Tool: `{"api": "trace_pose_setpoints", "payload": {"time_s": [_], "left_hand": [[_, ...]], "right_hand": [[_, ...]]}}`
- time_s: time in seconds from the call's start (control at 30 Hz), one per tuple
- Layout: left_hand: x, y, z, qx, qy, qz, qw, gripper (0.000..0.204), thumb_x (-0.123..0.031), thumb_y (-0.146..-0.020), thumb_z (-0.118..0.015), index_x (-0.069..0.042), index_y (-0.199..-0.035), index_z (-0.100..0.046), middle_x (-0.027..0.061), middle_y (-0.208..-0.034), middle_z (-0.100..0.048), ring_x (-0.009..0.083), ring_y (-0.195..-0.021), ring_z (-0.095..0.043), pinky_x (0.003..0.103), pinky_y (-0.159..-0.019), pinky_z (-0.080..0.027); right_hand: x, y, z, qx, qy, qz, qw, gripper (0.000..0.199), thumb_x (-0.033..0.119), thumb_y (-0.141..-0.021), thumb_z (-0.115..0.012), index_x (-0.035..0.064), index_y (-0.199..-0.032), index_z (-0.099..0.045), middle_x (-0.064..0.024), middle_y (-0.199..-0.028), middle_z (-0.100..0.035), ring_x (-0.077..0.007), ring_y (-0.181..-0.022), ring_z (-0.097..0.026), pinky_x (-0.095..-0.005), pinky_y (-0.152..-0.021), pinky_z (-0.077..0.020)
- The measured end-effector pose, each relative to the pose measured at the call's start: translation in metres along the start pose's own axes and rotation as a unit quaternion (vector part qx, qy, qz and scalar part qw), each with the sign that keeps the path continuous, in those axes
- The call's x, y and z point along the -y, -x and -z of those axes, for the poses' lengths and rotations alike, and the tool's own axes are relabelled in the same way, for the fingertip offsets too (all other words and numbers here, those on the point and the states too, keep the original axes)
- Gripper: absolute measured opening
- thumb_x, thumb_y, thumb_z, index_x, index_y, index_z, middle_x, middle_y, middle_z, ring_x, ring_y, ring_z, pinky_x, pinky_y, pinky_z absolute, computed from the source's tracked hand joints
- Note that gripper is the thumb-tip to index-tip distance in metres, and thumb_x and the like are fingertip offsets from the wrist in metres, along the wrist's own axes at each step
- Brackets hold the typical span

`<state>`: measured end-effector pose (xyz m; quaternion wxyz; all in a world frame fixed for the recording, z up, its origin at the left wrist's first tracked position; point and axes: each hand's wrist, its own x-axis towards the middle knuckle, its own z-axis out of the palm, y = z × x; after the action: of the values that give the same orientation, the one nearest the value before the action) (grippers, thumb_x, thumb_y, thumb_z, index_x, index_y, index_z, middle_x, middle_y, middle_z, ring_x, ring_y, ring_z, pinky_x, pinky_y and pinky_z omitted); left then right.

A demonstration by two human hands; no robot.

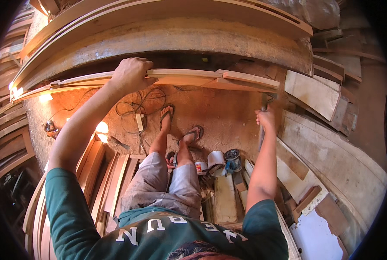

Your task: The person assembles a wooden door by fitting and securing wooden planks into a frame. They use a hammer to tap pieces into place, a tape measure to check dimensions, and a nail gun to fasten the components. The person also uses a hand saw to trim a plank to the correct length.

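Observation:
A long assembly of wooden strips (189,78) lies across in front of me at arm's length. My left hand (130,74) is closed over its upper edge, left of the middle. A shorter wooden piece (245,80) sits on its right end. My right hand (267,118) grips the handle of a hammer (263,123), whose head is up just under the right end of the strips. My legs in grey shorts and my feet in sandals (180,123) show below, over a dirt floor.
Curved wooden beams (167,26) arch beyond the strips. Planks (315,93) are stacked at right, more boards (104,177) at lower left. Tins and a power tool (221,161) sit near my knees. Cables and a power strip (139,117) lie on the floor.

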<state>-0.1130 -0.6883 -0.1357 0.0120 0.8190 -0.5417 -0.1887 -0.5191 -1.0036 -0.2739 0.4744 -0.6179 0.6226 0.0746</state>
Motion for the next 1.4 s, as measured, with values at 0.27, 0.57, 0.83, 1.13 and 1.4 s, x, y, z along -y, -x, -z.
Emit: {"api": "trace_pose_setpoints", "payload": {"time_s": [0.27, 0.57, 0.83, 1.13, 1.4], "left_hand": [[0.005, 0.001, -0.002, -0.009, 0.007, 0.019, 1.0, 0.035, -0.036, -0.077, -0.077, -0.004, -0.088, -0.069, 0.0151, -0.083, -0.07, 0.0369, -0.084, -0.069, 0.047, -0.075, -0.055], [0.012, -0.007, -0.01, -0.057, 0.018, -0.03, 0.998, 0.029, -0.027, -0.072, -0.079, -0.004, -0.079, -0.064, 0.0129, -0.077, -0.064, 0.0367, -0.079, -0.066, 0.048, -0.067, -0.052], [0.006, -0.006, 0.0, 0.017, 0.004, 0.024, 1.0, 0.032, -0.032, -0.075, -0.078, -0.005, -0.089, -0.068, 0.0118, -0.088, -0.069, 0.0345, -0.089, -0.069, 0.046, -0.079, -0.055], [0.005, 0.001, -0.004, 0.013, 0.016, 0.034, 0.999, 0.035, -0.035, -0.076, -0.077, -0.005, -0.093, -0.07, 0.0127, -0.091, -0.07, 0.0348, -0.09, -0.069, 0.046, -0.079, -0.056], [0.006, 0.003, -0.004, -0.001, 0.018, 0.019, 1.0, 0.038, -0.037, -0.076, -0.079, -0.004, -0.094, -0.068, 0.0132, -0.088, -0.067, 0.0365, -0.088, -0.067, 0.047, -0.077, -0.054]], "right_hand": [[0.007, -0.016, -0.01, 0.076, -0.01, 0.008, 0.997, 0.026, 0.007, -0.086, -0.069, 0.0036, -0.108, -0.055, -0.0033, -0.068, -0.057, -0.0117, -0.05, -0.054, -0.0291, -0.042, -0.0458], [-0.084, -0.139, -0.086, 0.091, -0.056, -0.018, 0.994, 0.016, 0.001, -0.078, -0.064, 0.0039, -0.091, -0.055, -0.0045, -0.061, -0.054, -0.0152, -0.043, -0.05, -0.0328, -0.038, -0.0427], [-0.087, -0.145, -0.09, 0.099, -0.023, -0.052, 0.994, 0.016, 0.0, -0.078, -0.061, 0.0041, -0.089, -0.051, -0.0043, -0.062, -0.052, -0.0149, -0.043, -0.05, -0.0331, -0.038, -0.0423], [-0.016, -0.088, -0.063, 0.088, 0.046, 0.003, 0.995, 0.03, 0.002, -0.08, -0.061, 0.005, -0.105, -0.045, -0.0056, -0.065, -0.054, -0.014, -0.045, -0.05, -0.0317, -0.039, -0.0431], [-0.022, -0.03, -0.027, 0.102, 0.064, -0.045, 0.992, 0.034, -0.002, -0.081, -0.061, 0.0058, -0.111, -0.046, -0.005, -0.064, -0.054, -0.014, -0.045, -0.051, -0.0318, -0.038, -0.0442]]}}
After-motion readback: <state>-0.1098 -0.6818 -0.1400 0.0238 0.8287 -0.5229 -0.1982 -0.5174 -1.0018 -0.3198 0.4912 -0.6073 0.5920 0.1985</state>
